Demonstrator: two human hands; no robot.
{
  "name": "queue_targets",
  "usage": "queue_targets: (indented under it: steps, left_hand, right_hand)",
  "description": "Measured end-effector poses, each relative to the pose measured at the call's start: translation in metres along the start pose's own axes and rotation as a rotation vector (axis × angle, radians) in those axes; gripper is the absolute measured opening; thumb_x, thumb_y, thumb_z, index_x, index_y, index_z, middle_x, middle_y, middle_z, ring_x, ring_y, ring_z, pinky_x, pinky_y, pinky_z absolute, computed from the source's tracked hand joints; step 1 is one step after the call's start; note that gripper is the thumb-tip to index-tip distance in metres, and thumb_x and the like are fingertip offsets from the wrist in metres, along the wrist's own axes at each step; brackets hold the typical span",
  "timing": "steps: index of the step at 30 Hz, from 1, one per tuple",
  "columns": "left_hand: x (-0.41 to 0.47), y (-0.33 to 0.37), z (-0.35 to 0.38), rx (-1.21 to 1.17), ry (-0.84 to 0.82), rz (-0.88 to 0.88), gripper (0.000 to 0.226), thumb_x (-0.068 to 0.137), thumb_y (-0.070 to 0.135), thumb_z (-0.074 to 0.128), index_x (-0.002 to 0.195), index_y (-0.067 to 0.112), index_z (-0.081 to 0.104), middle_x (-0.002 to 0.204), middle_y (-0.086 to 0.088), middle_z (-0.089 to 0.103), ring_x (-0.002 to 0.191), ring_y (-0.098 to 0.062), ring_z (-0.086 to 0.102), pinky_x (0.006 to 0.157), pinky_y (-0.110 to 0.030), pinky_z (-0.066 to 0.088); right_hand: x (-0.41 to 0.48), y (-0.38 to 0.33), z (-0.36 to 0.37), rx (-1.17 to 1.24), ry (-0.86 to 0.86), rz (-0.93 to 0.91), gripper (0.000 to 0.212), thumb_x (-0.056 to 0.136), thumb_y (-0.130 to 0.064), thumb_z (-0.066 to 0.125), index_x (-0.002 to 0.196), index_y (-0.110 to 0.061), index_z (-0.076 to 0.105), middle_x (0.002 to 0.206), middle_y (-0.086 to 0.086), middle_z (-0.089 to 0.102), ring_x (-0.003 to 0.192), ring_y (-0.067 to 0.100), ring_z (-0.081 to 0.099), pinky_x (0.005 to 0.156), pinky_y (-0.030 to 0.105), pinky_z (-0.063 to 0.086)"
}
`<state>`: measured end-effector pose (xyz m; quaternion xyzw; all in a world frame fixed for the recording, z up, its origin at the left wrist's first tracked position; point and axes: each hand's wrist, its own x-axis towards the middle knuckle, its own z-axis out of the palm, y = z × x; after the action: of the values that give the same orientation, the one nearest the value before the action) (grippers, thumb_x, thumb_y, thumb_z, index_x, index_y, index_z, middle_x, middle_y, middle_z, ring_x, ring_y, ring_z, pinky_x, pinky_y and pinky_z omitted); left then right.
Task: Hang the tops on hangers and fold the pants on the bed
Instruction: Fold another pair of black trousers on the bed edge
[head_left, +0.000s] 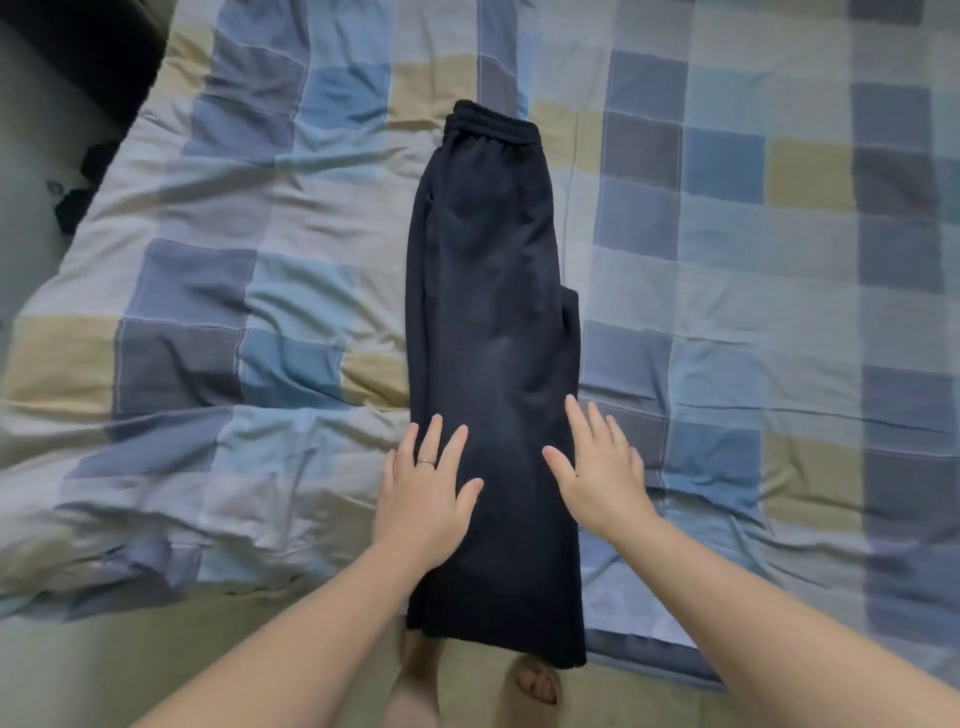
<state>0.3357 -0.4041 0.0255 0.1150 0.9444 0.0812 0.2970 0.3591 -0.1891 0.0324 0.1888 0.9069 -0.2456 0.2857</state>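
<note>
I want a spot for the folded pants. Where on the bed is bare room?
Bare quilt lies left of the pants, out to its edge, and right of them; also beyond the waistband. The middle is crowded: pants, with the left hand and right hand flat on their sides.

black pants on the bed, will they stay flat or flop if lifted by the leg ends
The black soft-knit pants are probably floppy: their leg ends already droop over the bed's edge. Pushed, they would likely bunch rather than slide, since the checked quilt beneath is soft and creased. Lifted by one end, the lengthwise fold would probably fall open.
</note>
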Motion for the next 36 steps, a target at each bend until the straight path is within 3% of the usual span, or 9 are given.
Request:
queue_targets:
  steps: [8,13,22,26,28,30,32,36]
  left_hand:
    - [-0.128,0.011,0.085,-0.120,-0.086,-0.100,0.065,0.103,0.054,0.031,0.160,0.033,0.009,0.169,0.003,0.002,0.154,-0.022,-0.002,0.122,-0.043,0.013]
    - [-0.163,-0.007,0.144,-0.199,-0.156,-0.186,0.067,0.102,0.052,0.039,0.160,0.030,0.011,0.169,0.003,0.006,0.154,-0.022,0.003,0.121,-0.043,0.019]
    - [-0.131,-0.042,0.206,-0.486,0.048,-0.285,0.086,0.094,0.040,0.063,0.160,0.020,0.013,0.166,-0.001,0.018,0.152,-0.024,0.017,0.120,-0.046,0.027]
    - [-0.110,-0.050,0.222,-0.557,0.128,-0.288,0.089,0.090,0.038,0.069,0.159,0.022,0.014,0.163,0.000,0.028,0.147,-0.022,0.029,0.117,-0.046,0.031]
    - [-0.104,-0.053,0.228,-0.636,0.221,-0.289,0.084,0.087,0.035,0.072,0.154,0.023,0.023,0.154,0.002,0.041,0.139,-0.021,0.042,0.110,-0.041,0.039]
    - [-0.101,-0.054,0.231,-0.780,0.263,-0.324,0.074,0.083,0.031,0.075,0.143,0.024,0.031,0.133,0.004,0.057,0.120,-0.018,0.056,0.090,-0.029,0.046]
    - [-0.101,-0.053,0.233,-0.891,0.220,-0.379,0.064,0.080,0.031,0.079,0.129,0.023,0.038,0.117,0.009,0.060,0.107,-0.015,0.061,0.074,-0.019,0.044]
    - [-0.112,-0.053,0.239,-0.949,-0.047,-0.408,0.055,0.075,0.030,0.084,0.120,0.017,0.055,0.116,0.005,0.067,0.106,-0.018,0.064,0.082,-0.032,0.053]
  right_hand:
    - [-0.114,0.058,0.065,-0.010,-0.078,-0.002,0.068,0.103,-0.054,0.033,0.159,-0.038,-0.003,0.169,-0.002,0.000,0.155,0.023,0.000,0.122,0.051,0.010]
    - [-0.141,0.093,0.115,0.029,-0.131,0.010,0.068,0.104,-0.051,0.035,0.160,-0.035,0.000,0.169,-0.002,0.003,0.155,0.021,0.004,0.120,0.052,0.017]
    - [-0.124,0.135,0.199,0.141,-0.123,0.018,0.072,0.104,-0.044,0.045,0.161,-0.029,0.003,0.168,0.002,0.011,0.151,0.029,0.016,0.119,0.053,0.023]
    - [-0.106,0.141,0.220,0.319,-0.002,0.010,0.080,0.098,-0.035,0.059,0.161,-0.026,0.010,0.162,0.000,0.029,0.145,0.025,0.032,0.118,0.048,0.030]
    - [-0.099,0.141,0.227,0.457,0.047,0.035,0.082,0.096,-0.030,0.062,0.160,-0.028,0.011,0.152,-0.003,0.046,0.136,0.018,0.046,0.112,0.040,0.040]
    - [-0.094,0.140,0.232,0.592,0.066,0.114,0.081,0.093,-0.030,0.065,0.158,-0.030,0.015,0.128,-0.007,0.062,0.116,0.008,0.058,0.097,0.027,0.046]
    - [-0.091,0.136,0.237,0.754,0.054,0.195,0.070,0.091,-0.029,0.068,0.149,-0.028,0.029,0.115,-0.011,0.067,0.105,0.003,0.063,0.089,0.023,0.047]
    - [-0.098,0.127,0.245,0.853,-0.062,0.243,0.043,0.086,-0.028,0.073,0.124,-0.024,0.052,0.114,-0.011,0.068,0.100,0.002,0.065,0.078,0.022,0.051]
